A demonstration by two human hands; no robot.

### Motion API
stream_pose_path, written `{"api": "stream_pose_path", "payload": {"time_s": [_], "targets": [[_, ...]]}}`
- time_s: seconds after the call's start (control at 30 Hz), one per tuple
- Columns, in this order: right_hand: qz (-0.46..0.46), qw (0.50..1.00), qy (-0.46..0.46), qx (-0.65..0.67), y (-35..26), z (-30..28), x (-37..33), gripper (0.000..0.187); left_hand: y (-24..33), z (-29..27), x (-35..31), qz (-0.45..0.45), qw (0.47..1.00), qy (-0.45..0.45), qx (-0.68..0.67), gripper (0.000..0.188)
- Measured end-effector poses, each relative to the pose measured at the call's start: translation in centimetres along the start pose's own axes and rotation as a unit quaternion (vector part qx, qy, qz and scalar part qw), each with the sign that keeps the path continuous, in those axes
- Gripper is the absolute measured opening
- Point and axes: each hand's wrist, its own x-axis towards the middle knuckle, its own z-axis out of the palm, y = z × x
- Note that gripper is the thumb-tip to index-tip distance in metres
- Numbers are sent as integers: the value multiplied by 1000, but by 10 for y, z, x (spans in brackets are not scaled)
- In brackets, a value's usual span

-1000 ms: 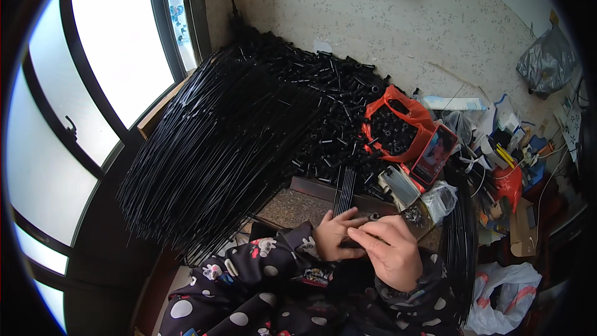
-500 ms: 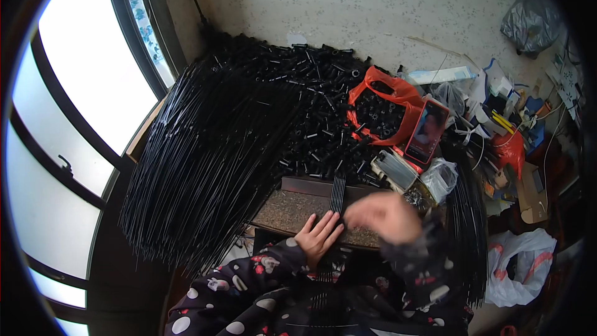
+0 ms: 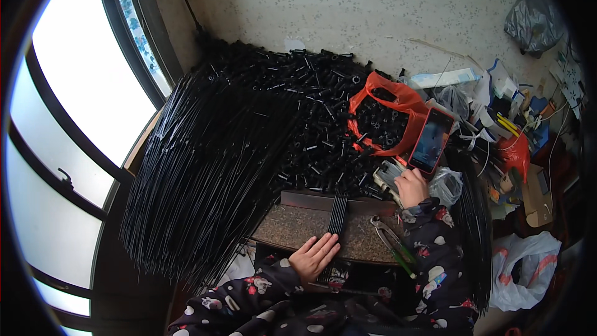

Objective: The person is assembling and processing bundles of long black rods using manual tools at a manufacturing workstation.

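A row of thin black rods (image 3: 337, 211) lies side by side across a worn brown board (image 3: 287, 221), over a dark raised strip (image 3: 305, 199) at its far edge. My left hand (image 3: 315, 256) rests flat on the near end of the rods, its fingers stretched out. My right hand (image 3: 412, 188) is at a small open box (image 3: 385, 174) of clear thin pieces, just below a red-cased phone (image 3: 431, 141). Its fingers are curled and the tips are partly hidden, so what they hold does not show. Pliers with green handles (image 3: 393, 246) lie on the board's right part.
A large sheaf of black rods (image 3: 205, 168) fills the left side. Behind the board is a heap of black tubular parts (image 3: 317, 118), and a red bag (image 3: 407, 96) holds more. Clear plastic (image 3: 446, 185) and a white bag (image 3: 525, 270) are at the right.
My right hand has moved from beside my left hand up and right to the small box. The pliers now show on the board. My left hand stays on the rods.
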Motion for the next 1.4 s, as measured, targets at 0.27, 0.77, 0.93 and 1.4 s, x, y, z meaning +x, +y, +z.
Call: {"api": "stream_pose_path", "payload": {"time_s": [0.27, 0.77, 0.93, 1.4], "targets": [[309, 805, -130, 490, -73, 47, -23, 9, 1, -15, 12, -27, 993, -42, -105, 70], [-5, 969, -57, 242, -55, 20, 0, 9, -1, -17, 12, -41, 988, -37, -146, 75], [-21, 976, -101, 192, -59, 32, -5, 10, -1, -16, 12, -40, 988, -36, -146, 78], [-86, 966, -144, 197, -52, 38, 12, 12, -4, -17, 12, -54, 984, -48, -163, 82]]}}
